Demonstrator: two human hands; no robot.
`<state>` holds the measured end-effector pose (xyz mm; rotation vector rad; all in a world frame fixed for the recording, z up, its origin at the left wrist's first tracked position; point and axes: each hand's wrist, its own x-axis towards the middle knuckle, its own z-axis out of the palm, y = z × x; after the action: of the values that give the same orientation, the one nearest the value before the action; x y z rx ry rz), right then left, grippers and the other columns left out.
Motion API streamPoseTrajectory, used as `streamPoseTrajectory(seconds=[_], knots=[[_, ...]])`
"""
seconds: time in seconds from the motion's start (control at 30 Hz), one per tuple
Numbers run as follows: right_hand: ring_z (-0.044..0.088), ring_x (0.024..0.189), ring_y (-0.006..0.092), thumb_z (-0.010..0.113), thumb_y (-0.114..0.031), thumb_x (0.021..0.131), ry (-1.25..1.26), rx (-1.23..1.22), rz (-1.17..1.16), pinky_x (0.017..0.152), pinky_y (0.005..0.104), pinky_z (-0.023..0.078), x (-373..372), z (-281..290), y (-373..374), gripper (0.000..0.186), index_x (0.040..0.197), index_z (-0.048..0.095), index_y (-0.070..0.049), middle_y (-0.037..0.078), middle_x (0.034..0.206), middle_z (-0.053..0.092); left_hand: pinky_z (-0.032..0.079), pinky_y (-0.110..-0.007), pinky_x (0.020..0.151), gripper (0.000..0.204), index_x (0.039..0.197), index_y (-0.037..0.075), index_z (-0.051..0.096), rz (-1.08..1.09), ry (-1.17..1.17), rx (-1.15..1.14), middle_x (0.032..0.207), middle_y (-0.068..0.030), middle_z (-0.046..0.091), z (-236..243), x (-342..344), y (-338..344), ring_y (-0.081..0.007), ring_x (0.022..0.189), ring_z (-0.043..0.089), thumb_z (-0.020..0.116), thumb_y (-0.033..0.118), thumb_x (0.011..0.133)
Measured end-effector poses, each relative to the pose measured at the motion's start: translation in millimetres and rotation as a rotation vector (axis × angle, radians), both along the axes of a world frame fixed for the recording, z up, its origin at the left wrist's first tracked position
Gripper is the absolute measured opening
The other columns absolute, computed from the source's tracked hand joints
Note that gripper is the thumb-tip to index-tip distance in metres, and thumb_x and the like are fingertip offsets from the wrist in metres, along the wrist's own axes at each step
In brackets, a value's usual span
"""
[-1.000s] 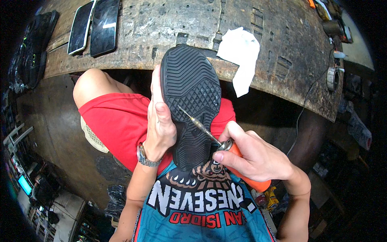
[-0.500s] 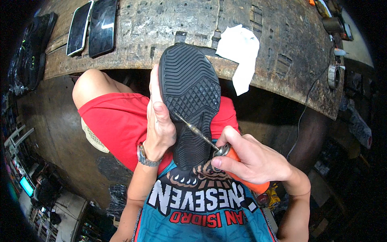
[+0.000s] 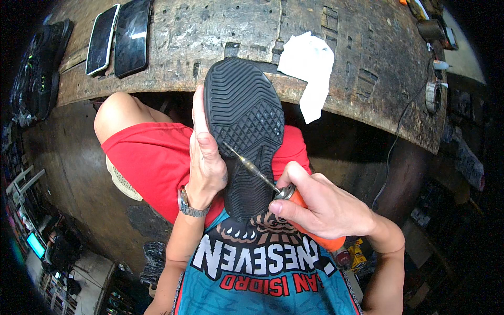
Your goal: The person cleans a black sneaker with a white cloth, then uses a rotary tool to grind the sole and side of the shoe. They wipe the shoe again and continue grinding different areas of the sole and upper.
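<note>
Sole side up, a black shoe point(image 3: 244, 100) rests over my lap, with zigzag ribs at its toe and heel and a diamond grid in between. My left hand point(image 3: 207, 157) grips its left edge; the thumb lies along the side and the other fingers are mostly hidden behind it. An orange-handled soldering iron point(image 3: 255, 170) is in my right hand point(image 3: 325, 205), fingers wrapped round the handle. Its thin metal shaft slants up and left across the sole, the tip at the left edge of the grid, near my left thumb. Whether the tip touches the rubber I cannot tell.
A worn wooden bench point(image 3: 210, 31) spans the far side. On it are a white-edged phone point(image 3: 102, 40), a dark tablet point(image 3: 132, 37), and crumpled white paper point(image 3: 310, 68) hanging over the front edge. A tape roll point(image 3: 433, 98) and a thin cable point(image 3: 391, 152) are at right.
My right hand and the soldering iron have shifted slightly left, the tip moving a little up and left along the sole. The shoe has shifted slightly left in the picture.
</note>
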<state>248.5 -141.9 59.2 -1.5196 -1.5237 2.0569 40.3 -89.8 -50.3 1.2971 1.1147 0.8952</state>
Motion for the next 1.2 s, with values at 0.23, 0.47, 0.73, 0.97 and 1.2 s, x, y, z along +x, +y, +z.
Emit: streamPoseTrajectory(seconds=[0.23,0.47,0.73,0.97,1.2], knots=[[0.068,0.084,0.0431,0.063,-0.038,0.101,0.001,-0.054,0.029,0.074,0.0456,0.052,0,-2,-1,0.046,0.109,0.048,0.005,0.025,0.087,0.064,0.039,-0.042,0.115,0.104,0.161,-0.002,0.008,-0.008,-0.038,0.071,0.151,-0.0247,0.047,-3,-1,2,-0.0320,0.136,0.052,0.020,0.079,0.097],[0.068,0.083,0.0437,0.064,-0.038,0.100,-0.015,-0.042,0.033,0.073,0.0465,0.051,-1,-2,-2,0.046,0.109,0.048,0.004,0.025,0.087,0.064,0.039,-0.041,0.114,0.103,0.161,-0.002,0.008,0.001,-0.049,0.065,0.151,-0.0239,0.047,-4,1,0,-0.0319,0.136,0.052,0.020,0.078,0.097],[0.069,0.080,0.0447,0.066,-0.037,0.099,-0.015,0.005,0.011,0.069,0.0472,0.051,12,-4,-10,0.044,0.109,0.049,0.002,0.025,0.082,0.066,0.027,-0.042,0.122,0.108,0.161,0.000,0.016,0.007,-0.084,-0.017,0.158,-0.0175,0.037,-3,2,-1,-0.0277,0.144,0.040,0.026,0.083,0.094],[0.072,0.081,0.0421,0.067,-0.031,0.099,-0.183,0.092,-0.195,0.068,0.0457,0.052,33,-7,-32,0.037,0.106,0.048,0.000,0.023,0.079,0.068,0.035,-0.042,0.116,0.078,0.160,-0.003,0.018,-0.002,0.087,0.132,0.152,-0.0248,0.045,-7,-6,4,-0.0328,0.138,0.050,0.042,0.048,0.106],[0.062,0.069,0.0232,0.065,-0.030,0.100,-0.168,0.149,-0.248,0.066,0.0378,0.048,39,-13,-36,0.035,0.102,0.049,0.001,0.014,0.074,0.060,0.033,-0.041,0.117,0.070,0.159,-0.003,0.022,0.033,0.117,0.140,0.153,-0.0237,0.045,-14,-7,2,-0.0326,0.139,0.048,0.048,0.030,0.104]])
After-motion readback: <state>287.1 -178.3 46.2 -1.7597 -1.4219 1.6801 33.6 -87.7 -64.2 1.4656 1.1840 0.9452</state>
